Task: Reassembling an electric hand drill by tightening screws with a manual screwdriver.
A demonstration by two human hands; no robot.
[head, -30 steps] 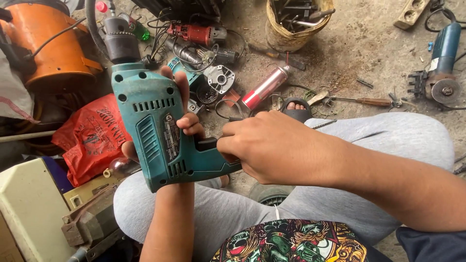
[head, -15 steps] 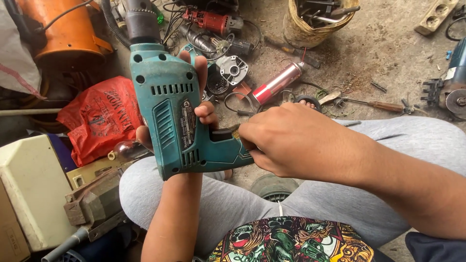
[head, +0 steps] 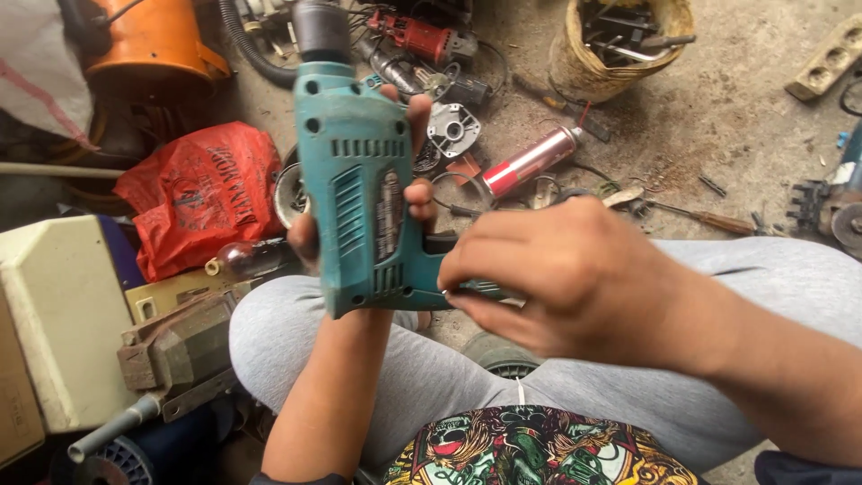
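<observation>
Teal plastic drill (head: 359, 180), held upright above the lap, black chuck at the top edge of the view, handle pointing right. Gripped round the body from behind by the left hand (head: 395, 180), fingers curled over the right side of the casing, thumb hidden behind it. Closed over the handle end by the right hand (head: 557, 269), fingers wrapped tight, fingertips pressed to the underside of the grip. Below, grey trousers (head: 628, 395) and a patterned shirt hem. On the dusty ground beyond: a red plastic bag (head: 197, 193) to the left, a cream box (head: 63, 314) beside it, an orange machine (head: 148, 40) at top left. Further right, a red and silver canister (head: 530, 162), a screwdriver (head: 709, 218), a woven basket (head: 588, 67) full of tools.
</observation>
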